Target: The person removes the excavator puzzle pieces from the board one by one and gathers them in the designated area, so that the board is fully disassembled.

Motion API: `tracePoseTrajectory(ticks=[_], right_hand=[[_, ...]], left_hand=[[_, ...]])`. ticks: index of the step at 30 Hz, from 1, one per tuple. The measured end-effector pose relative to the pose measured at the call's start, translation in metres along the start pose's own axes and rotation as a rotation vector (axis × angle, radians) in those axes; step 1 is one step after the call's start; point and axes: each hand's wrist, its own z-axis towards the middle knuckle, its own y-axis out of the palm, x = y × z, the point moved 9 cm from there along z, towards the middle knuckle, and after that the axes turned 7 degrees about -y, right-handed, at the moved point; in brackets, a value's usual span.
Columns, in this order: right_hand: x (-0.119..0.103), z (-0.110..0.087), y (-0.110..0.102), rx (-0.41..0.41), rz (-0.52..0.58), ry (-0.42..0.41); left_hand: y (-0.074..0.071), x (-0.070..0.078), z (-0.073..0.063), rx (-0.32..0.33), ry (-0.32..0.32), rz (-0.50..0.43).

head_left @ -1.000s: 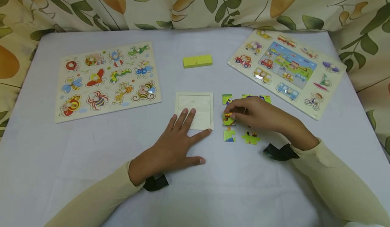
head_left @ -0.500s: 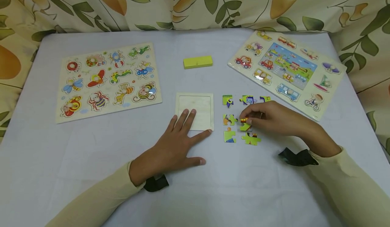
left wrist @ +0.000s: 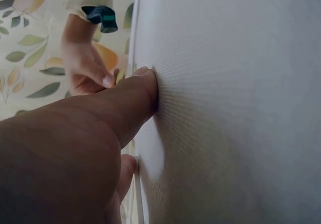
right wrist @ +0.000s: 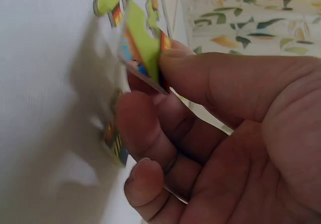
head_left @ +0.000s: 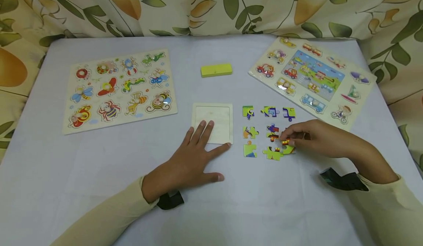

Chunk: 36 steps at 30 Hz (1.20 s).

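Note:
My left hand lies with fingers spread, its fingertips resting on a pale square puzzle tray in the head view. My right hand pinches a green jigsaw piece between thumb and fingers; in the right wrist view it is tilted, with red and blue print. It hovers over the right side of several loose jigsaw pieces laid out in rows, close to a bottom-row piece. Another piece shows on the table behind my right fingers. In the left wrist view my left thumb touches the white cloth.
An insect knob puzzle board lies at the left. A vehicle knob puzzle board lies at the back right, just beyond my right hand. At the back middle is a yellow box. A leaf-print curtain hangs along the table's far edge.
My right hand has moved to the right with the jigsaw piece, from the left column across to the right side, uncovering the pieces it had hidden. My left hand stays on the tray.

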Motion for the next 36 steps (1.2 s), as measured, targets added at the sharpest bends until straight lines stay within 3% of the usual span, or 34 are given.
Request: tracePoseTrajectory(ticks=[10, 16, 28, 36], right_hand=[[0.013, -0.017, 0.003, 0.009, -0.014, 0.069], [0.011, -0.022, 0.002, 0.068, -0.046, 0.044], [-0.004, -0.025, -0.001, 0.242, -0.249, -0.047], [-0.004, -0.022, -0.005, 0.258, -0.264, -0.013]], left_hand=[[0.001, 0.0, 0.001, 0.002, 0.002, -0.007], [0.0, -0.002, 0.001, 0.006, 0.0, -0.005], [0.001, -0.001, 0.0, -0.001, 0.013, -0.04], [0.002, -0.002, 0.0, -0.032, 0.025, -0.094]])
